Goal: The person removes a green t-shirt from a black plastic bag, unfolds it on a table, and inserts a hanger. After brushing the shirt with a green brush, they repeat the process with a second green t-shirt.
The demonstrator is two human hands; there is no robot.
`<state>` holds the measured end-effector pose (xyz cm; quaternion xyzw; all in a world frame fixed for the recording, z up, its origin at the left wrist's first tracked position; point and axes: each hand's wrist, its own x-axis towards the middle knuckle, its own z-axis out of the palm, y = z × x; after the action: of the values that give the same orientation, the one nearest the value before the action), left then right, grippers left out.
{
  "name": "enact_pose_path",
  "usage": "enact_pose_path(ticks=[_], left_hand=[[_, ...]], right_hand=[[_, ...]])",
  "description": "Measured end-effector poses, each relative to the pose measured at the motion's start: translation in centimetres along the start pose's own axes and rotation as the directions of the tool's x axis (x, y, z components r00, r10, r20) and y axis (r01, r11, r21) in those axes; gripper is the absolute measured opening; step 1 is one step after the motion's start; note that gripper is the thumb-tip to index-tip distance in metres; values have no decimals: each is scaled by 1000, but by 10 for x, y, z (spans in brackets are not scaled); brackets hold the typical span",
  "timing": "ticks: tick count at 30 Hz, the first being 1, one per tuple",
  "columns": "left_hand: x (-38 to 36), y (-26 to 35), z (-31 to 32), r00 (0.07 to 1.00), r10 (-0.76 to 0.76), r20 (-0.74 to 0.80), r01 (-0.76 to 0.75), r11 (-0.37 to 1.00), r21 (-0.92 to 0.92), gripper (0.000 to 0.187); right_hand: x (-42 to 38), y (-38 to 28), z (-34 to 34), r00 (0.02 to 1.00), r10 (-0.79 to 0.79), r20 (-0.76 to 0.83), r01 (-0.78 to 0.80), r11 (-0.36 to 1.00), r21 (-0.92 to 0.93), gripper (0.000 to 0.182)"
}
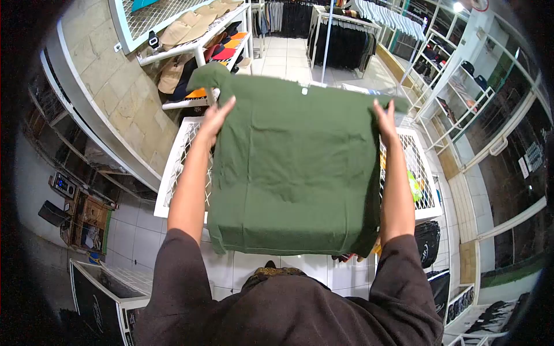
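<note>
A dark green T-shirt (pixel 297 167) is spread out in front of me, its collar edge away from me and its hem toward my body. Fold creases run down and across the cloth. My left hand (pixel 216 120) grips its left side below the sleeve, with some fingers hidden. On the opposite side, my right hand (pixel 386 120) holds the edge near the right sleeve, which looks blurred. A small pale label (pixel 304 90) shows at the collar. Beneath the shirt stands a white mesh-topped table (pixel 164 193), largely covered by the cloth.
Shelves with caps (pixel 196 26) stand at the back left. Behind are racks of dark clothes (pixel 343 49) and a row of pale hangers (pixel 386 17). Glass panels (pixel 519 167) line the right side. A black-and-white bin (pixel 98 300) sits at lower left.
</note>
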<state>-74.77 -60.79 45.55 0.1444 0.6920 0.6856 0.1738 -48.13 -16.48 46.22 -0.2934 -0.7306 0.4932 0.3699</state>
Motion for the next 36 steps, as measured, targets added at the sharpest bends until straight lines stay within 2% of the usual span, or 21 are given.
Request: enact_pose_path(ticks=[1,3,6,8,9,11,12,14,15,17,18,22,25,27,28,29,30,33,34,35,36], left_hand=[[-18,-15,0,997,-79,28,76,994,84,92],[-48,-30,-1,979,-182,89,156,958,242,60],[-44,-46,-10,955,-249,158,199,940,278,46],[-41,-39,-3,976,-215,36,214,976,33,39],[-33,-36,-1,977,-208,-50,209,978,21,36],[-31,-38,2,992,-81,-100,98,978,186,37],[-35,-38,-1,992,-73,-99,91,979,184,37],[-44,-39,-9,986,-132,101,68,874,480,38],[-39,-41,-11,987,-127,99,65,877,476,38],[-41,-56,-17,982,-189,24,186,976,114,41],[-40,-59,-19,978,-208,-12,208,965,161,51],[-89,-51,-15,997,-76,-17,75,871,486,71],[-144,-96,-36,996,93,-5,-76,847,526,73],[-202,-96,-38,962,267,50,-265,883,387,74],[-227,-80,-37,965,262,19,-248,885,394,74],[-256,-61,-34,992,125,-36,-88,850,519,75],[-279,-54,-30,994,-14,-113,81,781,619,75],[-323,-66,-21,961,78,-266,130,720,682,77],[-331,-93,-30,949,181,-259,70,679,731,71],[-338,-101,-26,938,171,-301,108,681,724,71],[-343,-105,-22,895,203,-397,146,709,690,65]], right_hand=[[-17,17,1,986,149,78,-148,989,-15,118],[-35,60,-5,970,196,145,-159,960,-232,106],[-34,73,-5,939,236,250,-158,942,-296,91],[-24,67,5,994,105,16,-103,989,-107,78],[-13,77,10,996,-28,-83,9,974,-227,77],[-9,85,16,990,-29,-140,-42,877,-479,80],[-12,78,11,989,-36,-142,-37,878,-478,80],[-31,61,-7,972,136,190,-31,882,-470,82],[-34,62,-9,985,119,124,-49,887,-460,83],[-37,66,0,998,-18,-55,-11,868,-497,83],[-37,65,-1,994,112,-15,-103,842,-529,83],[-90,31,-18,956,193,223,-49,850,-525,87],[-153,45,-50,938,-36,345,219,831,-511,89],[-204,-4,-71,899,180,398,46,867,-497,92],[-219,16,-83,908,117,402,103,868,-485,93],[-238,-12,-90,882,198,429,30,883,-469,90],[-248,4,-98,884,111,455,82,920,-384,89],[-272,22,-116,855,-117,505,268,934,-237,84],[-276,10,-124,819,68,570,83,968,-236,82],[-281,10,-127,809,-53,586,212,955,-206,80],[-284,6,-132,780,55,624,150,951,-271,81]])
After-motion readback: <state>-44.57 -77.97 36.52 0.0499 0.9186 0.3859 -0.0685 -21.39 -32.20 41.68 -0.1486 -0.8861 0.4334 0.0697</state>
